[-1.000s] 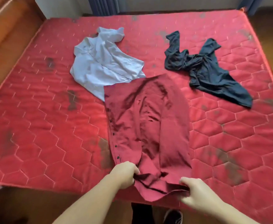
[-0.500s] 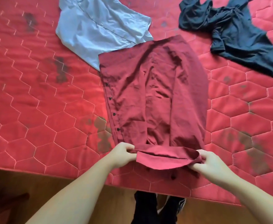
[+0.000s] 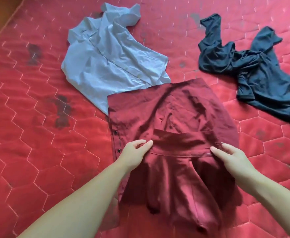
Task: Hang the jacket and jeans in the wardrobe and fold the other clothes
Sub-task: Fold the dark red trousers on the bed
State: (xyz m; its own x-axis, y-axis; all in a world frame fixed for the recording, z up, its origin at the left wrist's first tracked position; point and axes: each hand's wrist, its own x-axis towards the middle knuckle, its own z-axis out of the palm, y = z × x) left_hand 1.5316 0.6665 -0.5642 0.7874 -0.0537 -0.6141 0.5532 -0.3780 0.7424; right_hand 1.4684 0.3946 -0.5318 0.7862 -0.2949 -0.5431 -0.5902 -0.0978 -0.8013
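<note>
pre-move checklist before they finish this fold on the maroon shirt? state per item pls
1. Left hand holds the folded edge of the maroon shirt: ok, fingers curled on the fabric.
2. Right hand holds the other end of that edge: ok, though the fingertips are partly hidden under the cloth.
3. Fold edge level between the hands: ok, roughly straight.
4. Landing area flat: not ok, the upper part of the shirt is creased.
5. Shirt apart from the light blue shirt: not ok, its top left corner lies over it.
6. Black garment out of the way: ok, apart on the mattress.
</note>
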